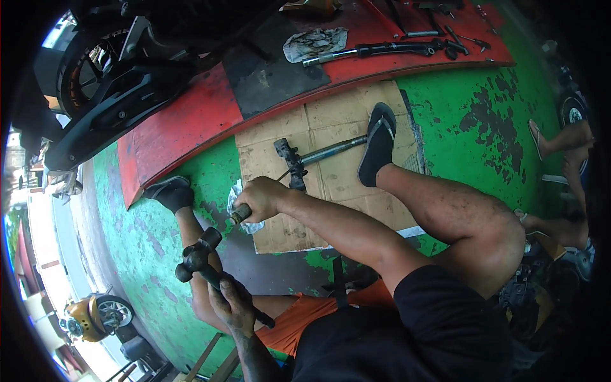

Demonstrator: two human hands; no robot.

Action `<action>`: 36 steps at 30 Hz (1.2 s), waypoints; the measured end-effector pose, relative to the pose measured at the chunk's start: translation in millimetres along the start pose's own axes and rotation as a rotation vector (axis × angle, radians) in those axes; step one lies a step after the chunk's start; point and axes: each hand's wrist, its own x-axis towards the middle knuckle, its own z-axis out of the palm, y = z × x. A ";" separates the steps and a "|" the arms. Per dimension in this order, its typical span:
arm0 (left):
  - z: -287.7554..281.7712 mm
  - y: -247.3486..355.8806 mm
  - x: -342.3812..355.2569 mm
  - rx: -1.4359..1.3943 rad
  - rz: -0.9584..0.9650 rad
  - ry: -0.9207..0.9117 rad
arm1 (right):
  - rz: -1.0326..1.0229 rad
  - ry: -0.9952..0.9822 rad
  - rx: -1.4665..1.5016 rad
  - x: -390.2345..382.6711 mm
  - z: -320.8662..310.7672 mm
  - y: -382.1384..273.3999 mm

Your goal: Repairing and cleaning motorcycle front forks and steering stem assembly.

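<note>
My left hand (232, 307) is wrapped around the handle of a ball-peen hammer (197, 253), whose dark metal head is raised at the left. In my right fist is a screwdriver (240, 214); its butt end points toward the hammer head, which is a small gap away. The thin shaft slants to the dark bracket of a motorcycle steering stem (337, 148), where the tip's exact contact is hard to see. That stem lies on flattened cardboard (347, 213). My right foot, in a black flip-flop (380, 143), rests against the tube's far end.
Beyond the cardboard runs a low red and black platform (191, 143) holding a fork tube (375, 49), a stained rag (315, 44) and several tools. A motorcycle (114, 102) stands at the upper left. Another person's leg (563, 140) shows at the right. White cloth (235, 194) lies by my right hand.
</note>
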 end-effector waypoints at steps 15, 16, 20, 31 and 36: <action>-3.4 -20.3 -1.3 -0.200 -0.124 -0.058 | 0.235 0.082 0.004 -31.4 31.0 -11.2; -3.0 -19.5 -0.3 -0.197 -0.136 -0.048 | 0.235 0.081 0.006 -25.7 26.8 -15.0; -2.1 -17.9 3.0 -0.116 -0.045 -0.032 | 0.168 0.109 -0.012 -6.6 8.4 -19.7; -2.8 -24.6 9.1 -0.111 -0.087 -0.048 | 0.158 0.081 0.004 3.4 2.9 4.9; 0.1 -25.0 11.9 -0.107 -0.079 -0.064 | 0.186 0.077 0.030 4.5 -8.2 5.8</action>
